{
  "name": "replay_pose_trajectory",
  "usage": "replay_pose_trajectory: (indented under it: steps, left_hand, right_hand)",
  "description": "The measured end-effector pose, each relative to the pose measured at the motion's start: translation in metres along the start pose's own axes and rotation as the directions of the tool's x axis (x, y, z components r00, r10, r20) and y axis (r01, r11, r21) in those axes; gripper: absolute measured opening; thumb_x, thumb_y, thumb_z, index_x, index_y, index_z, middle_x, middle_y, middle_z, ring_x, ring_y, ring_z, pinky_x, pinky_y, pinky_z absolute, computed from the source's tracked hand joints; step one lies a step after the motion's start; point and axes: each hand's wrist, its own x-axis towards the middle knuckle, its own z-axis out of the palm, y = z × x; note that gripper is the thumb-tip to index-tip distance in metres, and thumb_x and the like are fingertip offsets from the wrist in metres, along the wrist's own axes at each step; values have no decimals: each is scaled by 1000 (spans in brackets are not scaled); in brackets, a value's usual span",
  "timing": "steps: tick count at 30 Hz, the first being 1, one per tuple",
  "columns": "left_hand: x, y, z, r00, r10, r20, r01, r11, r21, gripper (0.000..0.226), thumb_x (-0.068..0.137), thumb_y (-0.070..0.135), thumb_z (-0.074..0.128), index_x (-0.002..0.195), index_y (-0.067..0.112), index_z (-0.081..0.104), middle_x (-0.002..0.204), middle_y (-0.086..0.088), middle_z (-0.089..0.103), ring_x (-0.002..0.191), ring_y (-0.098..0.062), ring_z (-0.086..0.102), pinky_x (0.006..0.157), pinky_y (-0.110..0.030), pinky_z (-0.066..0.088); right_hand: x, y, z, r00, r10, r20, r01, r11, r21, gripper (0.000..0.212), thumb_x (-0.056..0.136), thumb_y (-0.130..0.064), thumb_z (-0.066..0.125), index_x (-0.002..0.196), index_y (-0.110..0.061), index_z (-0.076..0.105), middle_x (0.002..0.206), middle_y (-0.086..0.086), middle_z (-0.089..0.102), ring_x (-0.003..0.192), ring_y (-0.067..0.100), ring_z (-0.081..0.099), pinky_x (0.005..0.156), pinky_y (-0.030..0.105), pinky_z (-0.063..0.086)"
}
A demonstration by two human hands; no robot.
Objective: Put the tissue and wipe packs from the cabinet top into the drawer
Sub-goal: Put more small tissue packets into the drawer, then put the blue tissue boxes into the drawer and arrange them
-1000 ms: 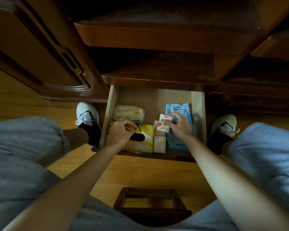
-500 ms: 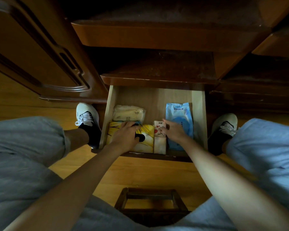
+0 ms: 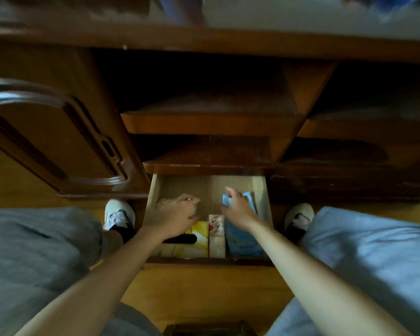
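Wooden drawer (image 3: 153, 202) stood open, packs inside: a blue wipe pack (image 3: 240, 241) beneath the right hand (image 3: 237, 209), a slim tissue pack (image 3: 216, 236) between both grips. Left hand (image 3: 177, 214) hung relaxed, released like the right, which had just let that pack go. Judged best: withdraw both hands straight up.

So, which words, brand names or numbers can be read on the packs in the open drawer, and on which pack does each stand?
None can be read.
Small white pack: red figures at its top, print too blurred.
Blue pack: print too dim and blurred.
Yellow pack: a pattern only, no words visible.
Pale pack: mostly hidden under the left hand.
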Motion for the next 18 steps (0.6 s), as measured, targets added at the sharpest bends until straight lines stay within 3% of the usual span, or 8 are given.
replay_pose_trajectory:
  steps: [2,4,6,8,11,14,16,18]
  left_hand:
    - [1,16,-53,990,55,-133,-60,998,-34,43,96,39,58,139,36,54,147,10,49,123,-16,59,93,-35,51]
    - [-1,30,-111,927,135,-351,-141,990,9,35,96,35,59,130,36,62,137,13,57,117,-12,62,88,-32,53]
    - [-3,45,-169,806,206,-555,-207,976,62,27,95,28,60,121,30,69,127,11,64,110,-12,64,85,-30,54]
    - [0,61,-224,663,269,-699,-262,958,119,22,93,20,63,112,24,74,116,7,71,110,-15,63,86,-32,55]
    - [17,79,-297,515,287,-808,-277,947,160,17,90,14,64,100,20,77,104,5,73,109,-20,61,82,-35,55]
    - [51,78,-347,543,217,-811,-213,970,117,19,90,19,63,104,22,75,107,2,70,108,-23,58,80,-38,53]
    - [80,69,-369,614,131,-778,-144,988,53,27,89,23,63,115,25,70,117,0,65,114,-24,55,82,-38,51]
    - [109,58,-387,646,57,-761,-89,996,0,42,86,24,62,128,24,61,129,-3,58,122,-26,51,85,-40,49]
  right_hand:
    - [-8,-28,-48,993,-112,-47,113,994,10,58,98,-29,67,151,-23,45,146,3,56,136,24,51,107,36,44]
    - [-22,-62,-104,958,-249,-142,254,967,19,36,99,-23,67,135,-28,63,126,-8,70,120,12,65,97,28,51]
    - [-39,-99,-163,874,-390,-290,400,916,-29,24,99,-22,63,118,-34,72,105,-19,76,97,1,71,91,28,57]
    - [-56,-137,-215,769,-461,-442,491,870,-53,23,99,-22,59,105,-39,74,90,-26,75,73,0,71,77,29,59]
    - [-60,-187,-267,630,-521,-576,551,822,-141,20,98,-30,56,98,-41,71,87,-28,73,68,1,68,69,27,56]
    - [-36,-223,-304,588,-610,-531,467,792,-393,19,97,-34,56,110,-42,68,103,-23,72,97,1,65,76,29,53]
    - [-11,-232,-323,664,-607,-437,371,774,-513,29,99,-35,57,127,-38,62,128,-15,65,122,12,55,90,36,51]
    - [15,-235,-337,738,-559,-378,281,764,-581,33,100,-42,54,132,-32,60,135,-10,61,128,17,51,97,39,48]
